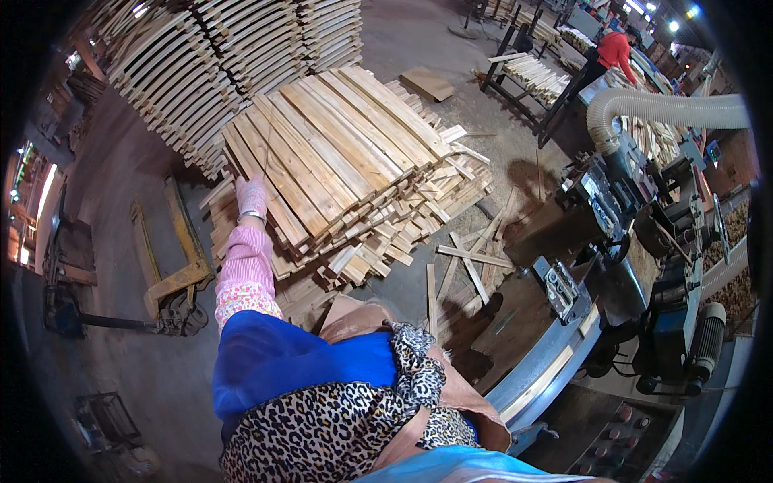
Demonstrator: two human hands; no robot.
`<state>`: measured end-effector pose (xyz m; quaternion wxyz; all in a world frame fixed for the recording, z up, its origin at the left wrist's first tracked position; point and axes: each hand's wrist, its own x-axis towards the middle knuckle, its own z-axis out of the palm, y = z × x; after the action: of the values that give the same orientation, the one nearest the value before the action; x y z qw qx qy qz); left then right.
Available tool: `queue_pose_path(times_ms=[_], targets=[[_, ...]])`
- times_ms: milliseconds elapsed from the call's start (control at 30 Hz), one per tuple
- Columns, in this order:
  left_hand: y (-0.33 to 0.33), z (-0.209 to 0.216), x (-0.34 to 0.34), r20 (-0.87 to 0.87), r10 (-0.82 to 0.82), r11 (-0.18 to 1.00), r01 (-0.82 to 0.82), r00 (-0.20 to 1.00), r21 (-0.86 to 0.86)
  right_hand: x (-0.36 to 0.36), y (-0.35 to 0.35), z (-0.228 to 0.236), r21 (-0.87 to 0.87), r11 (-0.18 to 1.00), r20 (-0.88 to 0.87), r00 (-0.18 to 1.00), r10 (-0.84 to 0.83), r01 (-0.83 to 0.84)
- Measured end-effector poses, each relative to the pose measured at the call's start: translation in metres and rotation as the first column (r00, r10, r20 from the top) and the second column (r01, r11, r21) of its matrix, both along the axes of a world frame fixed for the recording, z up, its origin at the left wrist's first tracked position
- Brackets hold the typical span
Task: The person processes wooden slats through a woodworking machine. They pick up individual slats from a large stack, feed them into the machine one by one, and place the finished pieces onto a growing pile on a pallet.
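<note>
Head view: stacked boards point(332, 151) lie beside the left fingers point(241, 186), contact unclear.

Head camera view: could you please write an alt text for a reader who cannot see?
A person's left hand is at the left edge of a stack of wooden boards in a workshop. A yellow pallet jack stands at left, machinery with a ribbed hose at right, and a co-worker in red bends farther back.

Pallet jack point(179, 278) left, planks point(326, 153) ahead, machine point(602, 205) right
</note>
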<state>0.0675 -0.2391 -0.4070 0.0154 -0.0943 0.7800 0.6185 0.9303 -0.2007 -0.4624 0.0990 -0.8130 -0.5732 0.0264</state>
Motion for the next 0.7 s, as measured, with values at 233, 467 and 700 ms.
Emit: queue_pose_path(times_ms=[233,467,700], targets=[[-0.045,0.006,-0.062,0.204,-0.124,0.723,0.229,0.971,-0.652,-0.017,0.114,-0.004,0.371,0.921,0.052,0.993,0.105,-0.117],[0.047,0.131,0.099,-0.326,-0.056,0.896,0.192,0.944,0.401,-0.042,0.225,0.052,0.059,0.989,0.109,0.986,0.127,-0.134],[0.200,0.124,0.326,-0.321,-0.659,0.543,0.725,0.681,0.424,-0.304,0.213,0.158,0.332,0.636,-0.936,-0.329,0.128,-0.697]])
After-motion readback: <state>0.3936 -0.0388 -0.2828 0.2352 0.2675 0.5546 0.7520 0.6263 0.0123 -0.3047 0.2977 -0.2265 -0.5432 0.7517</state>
